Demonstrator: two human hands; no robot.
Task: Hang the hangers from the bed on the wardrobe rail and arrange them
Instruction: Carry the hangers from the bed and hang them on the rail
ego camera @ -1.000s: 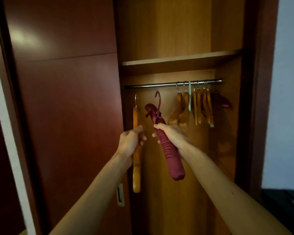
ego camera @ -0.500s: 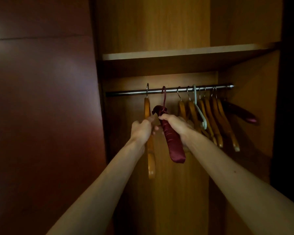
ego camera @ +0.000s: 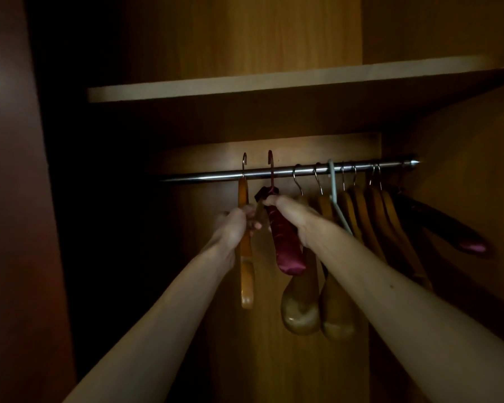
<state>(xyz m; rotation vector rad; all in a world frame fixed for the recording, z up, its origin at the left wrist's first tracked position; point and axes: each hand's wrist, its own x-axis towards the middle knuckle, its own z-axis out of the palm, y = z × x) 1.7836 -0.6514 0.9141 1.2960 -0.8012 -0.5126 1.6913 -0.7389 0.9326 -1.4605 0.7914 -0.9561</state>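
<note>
A steel wardrobe rail (ego camera: 204, 176) runs across the dim cupboard. My left hand (ego camera: 234, 222) grips a wooden hanger (ego camera: 246, 283) whose metal hook reaches above the rail. My right hand (ego camera: 291, 216) grips a maroon padded hanger (ego camera: 285, 251); its hook also stands up past the rail. Whether either hook rests on the rail I cannot tell. To the right, several wooden hangers (ego camera: 367, 216), a pale thin hanger (ego camera: 333, 187) and another maroon padded hanger (ego camera: 448, 225) hang on the rail.
A wooden shelf (ego camera: 245, 87) sits just above the rail. The dark red wardrobe door (ego camera: 9, 199) stands at the left. The rail's left stretch is bare of hangers.
Both hands have lifted their hangers higher, so the two hooks now stand above the rail. The view has moved closer into the wardrobe.
</note>
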